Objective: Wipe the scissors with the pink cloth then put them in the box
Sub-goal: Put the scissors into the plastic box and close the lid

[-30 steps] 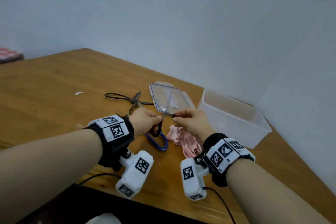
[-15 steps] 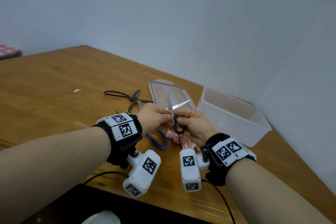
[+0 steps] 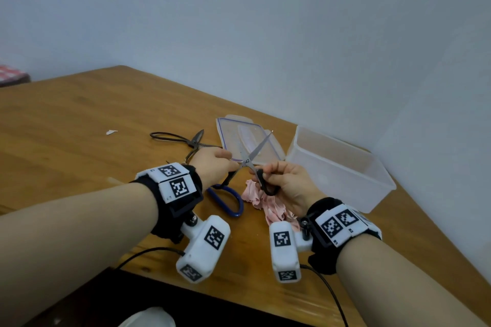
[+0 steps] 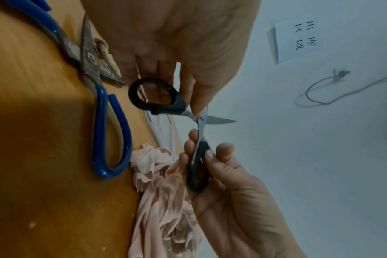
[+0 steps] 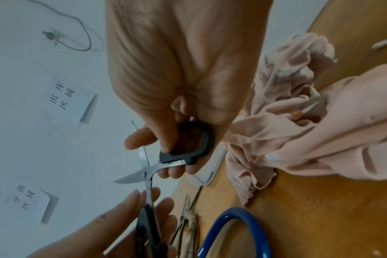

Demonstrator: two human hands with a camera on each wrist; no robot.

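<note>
Here, scissors splayed, box perhaps near

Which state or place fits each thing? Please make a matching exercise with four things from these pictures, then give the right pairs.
Things:
1. black-handled scissors
2. pink cloth
3. clear plastic box
4. blue-handled scissors

States or places:
A. lying on the wooden table, crumpled, below the right hand
B. standing open and empty, its lid flat beside it
C. held in the air, blades spread, one handle loop in each hand
D. lying on the table, beside the pink cloth, under the left hand

Pairs: 1-C, 2-A, 3-B, 4-D
</note>
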